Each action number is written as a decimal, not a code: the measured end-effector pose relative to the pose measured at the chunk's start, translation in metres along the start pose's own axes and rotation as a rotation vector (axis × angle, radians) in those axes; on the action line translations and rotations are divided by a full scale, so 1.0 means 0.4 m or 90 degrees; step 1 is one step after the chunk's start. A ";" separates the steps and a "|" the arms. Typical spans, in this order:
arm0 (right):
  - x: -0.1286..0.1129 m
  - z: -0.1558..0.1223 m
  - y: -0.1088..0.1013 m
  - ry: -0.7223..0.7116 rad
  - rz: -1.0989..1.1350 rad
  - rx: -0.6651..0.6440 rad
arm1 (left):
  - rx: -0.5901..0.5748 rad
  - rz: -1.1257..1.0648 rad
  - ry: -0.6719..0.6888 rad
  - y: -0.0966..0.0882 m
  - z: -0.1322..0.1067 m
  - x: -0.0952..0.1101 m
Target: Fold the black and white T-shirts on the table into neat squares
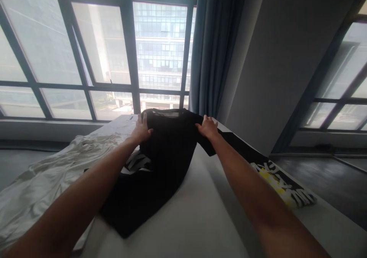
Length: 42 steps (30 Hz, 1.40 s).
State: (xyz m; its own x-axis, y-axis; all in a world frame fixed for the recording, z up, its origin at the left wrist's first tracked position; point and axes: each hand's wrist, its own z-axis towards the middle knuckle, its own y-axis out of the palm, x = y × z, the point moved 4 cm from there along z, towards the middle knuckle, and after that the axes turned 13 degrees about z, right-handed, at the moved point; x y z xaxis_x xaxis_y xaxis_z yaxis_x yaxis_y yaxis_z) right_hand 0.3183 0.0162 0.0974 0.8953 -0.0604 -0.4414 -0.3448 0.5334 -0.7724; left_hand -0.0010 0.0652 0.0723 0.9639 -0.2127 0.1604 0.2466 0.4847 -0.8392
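Observation:
A black T-shirt (163,154) with a white print lies spread on a white table (200,219), its collar end toward the window. My left hand (142,129) rests on the shirt's far left shoulder with its fingers closed on the cloth. On the far right shoulder, near the sleeve, my right hand (208,128) pinches the fabric. Both arms reach far forward across the table.
A crumpled cream-white garment (48,177) lies on the left of the table. At the right edge sits a folded black garment with a yellow and white print (282,183). Large windows and a blue curtain (212,51) stand behind the table; a grey wall is to the right.

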 end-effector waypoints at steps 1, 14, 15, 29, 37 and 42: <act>-0.023 -0.015 0.037 -0.023 -0.023 -0.009 | -0.036 0.027 0.008 0.046 0.000 0.001; -0.017 -0.246 0.385 -0.052 -0.063 -0.471 | -0.353 0.171 0.119 0.244 -0.161 -0.100; 0.008 -0.233 0.380 -0.047 -0.071 -0.475 | -0.358 0.172 0.126 0.235 -0.174 -0.100; 0.186 -0.238 0.185 -0.070 -0.126 -0.436 | -0.512 0.129 0.221 0.194 -0.317 -0.046; 0.308 -0.247 0.104 0.121 -0.151 -0.535 | -0.500 0.086 0.251 0.157 -0.336 -0.109; 0.260 -0.238 0.084 0.164 -0.257 -0.587 | -0.361 0.077 0.188 0.168 -0.267 -0.133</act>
State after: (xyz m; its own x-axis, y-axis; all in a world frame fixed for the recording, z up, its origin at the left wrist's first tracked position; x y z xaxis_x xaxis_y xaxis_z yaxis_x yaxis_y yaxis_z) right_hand 0.3727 -0.0525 -0.0180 0.9420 -0.3275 -0.0733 -0.2121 -0.4116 -0.8863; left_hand -0.0467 0.0185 -0.0483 0.8934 -0.4480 -0.0342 -0.0310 0.0145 -0.9994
